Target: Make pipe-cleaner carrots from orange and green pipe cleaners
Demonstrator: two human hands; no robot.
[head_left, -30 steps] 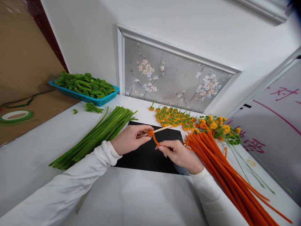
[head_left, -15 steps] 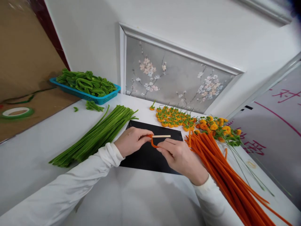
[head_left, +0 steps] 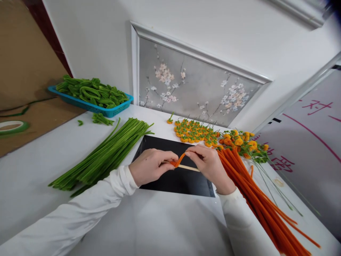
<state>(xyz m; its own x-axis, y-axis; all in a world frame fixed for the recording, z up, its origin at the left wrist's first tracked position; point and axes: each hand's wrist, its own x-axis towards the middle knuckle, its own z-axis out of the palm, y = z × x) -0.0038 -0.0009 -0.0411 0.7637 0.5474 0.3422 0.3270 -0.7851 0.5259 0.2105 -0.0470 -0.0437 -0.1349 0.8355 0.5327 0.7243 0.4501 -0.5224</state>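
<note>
My left hand [head_left: 151, 166] is closed in a pinch on a thin pale wooden stick [head_left: 189, 168] and the orange pipe cleaner [head_left: 181, 159] wound at its end. Between my hands the pipe cleaner rises in a short slanting stretch. Its upper end is pinched by my right hand [head_left: 209, 165], fingers closed. The stick's free end points right, below my right fingers. Both hands hover over a black mat [head_left: 176, 183]. Close to my right wrist lies a bundle of orange pipe cleaners [head_left: 250, 192]; left of the mat is a bundle of green ones [head_left: 106, 153].
A blue basket [head_left: 106, 112] of green looped pieces stands at the back left. Small orange flowers [head_left: 194, 131] sit behind the mat, with stemmed blooms [head_left: 239, 141] to their right. Green tape [head_left: 22, 127] lies far left. A framed panel [head_left: 197, 78] covers the wall.
My right hand has lifted its end of the orange pipe cleaner from below the stick to above it. The stick now tilts down to the right. The view has shifted slightly.
</note>
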